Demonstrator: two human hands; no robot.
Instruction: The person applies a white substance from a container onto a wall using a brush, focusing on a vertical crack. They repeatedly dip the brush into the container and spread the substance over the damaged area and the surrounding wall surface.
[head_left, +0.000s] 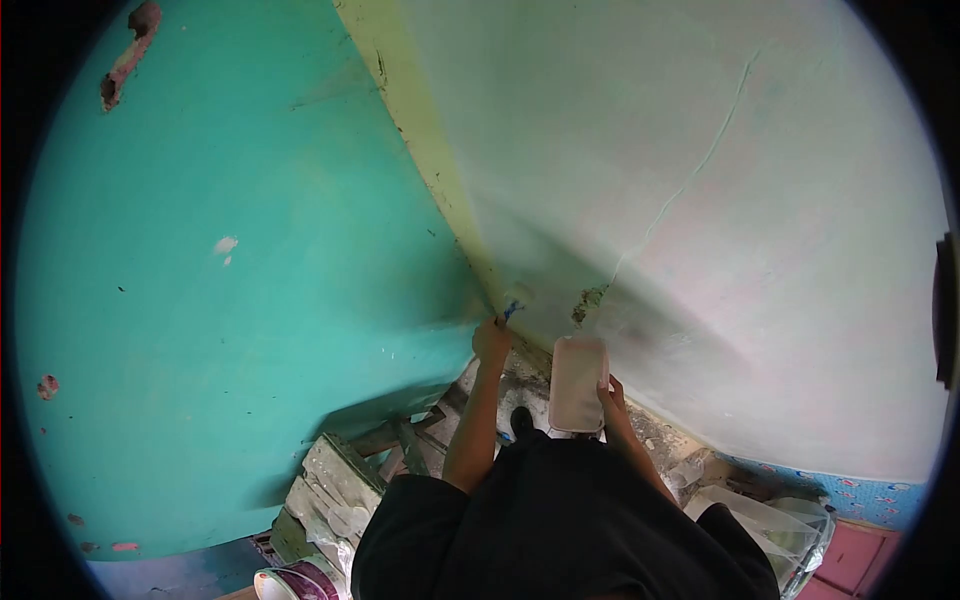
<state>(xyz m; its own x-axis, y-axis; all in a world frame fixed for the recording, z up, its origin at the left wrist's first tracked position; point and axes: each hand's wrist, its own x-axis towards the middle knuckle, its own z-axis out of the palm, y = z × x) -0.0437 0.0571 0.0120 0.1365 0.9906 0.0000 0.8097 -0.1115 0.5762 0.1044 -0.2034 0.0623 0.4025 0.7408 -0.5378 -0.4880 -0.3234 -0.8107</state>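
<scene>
My left hand (491, 341) is closed round the blue handle of a small paint roller (515, 299), whose pale head lies against the whitish wall (620, 150) close to the corner. A shallow, pale rectangular tray (578, 385) is held in my right hand (613, 396), with the fingers at its right edge. The tray is below a broken patch (588, 303) in the wall. From that patch a thin crack runs up to the right.
On the left is a green wall (250, 250) with chipped spots. Lower left are a wooden stand (340, 485) and a paint bucket (300, 580). Clear plastic containers (765, 525) stand lower right. A dark shoe (521, 421) shows on the littered floor.
</scene>
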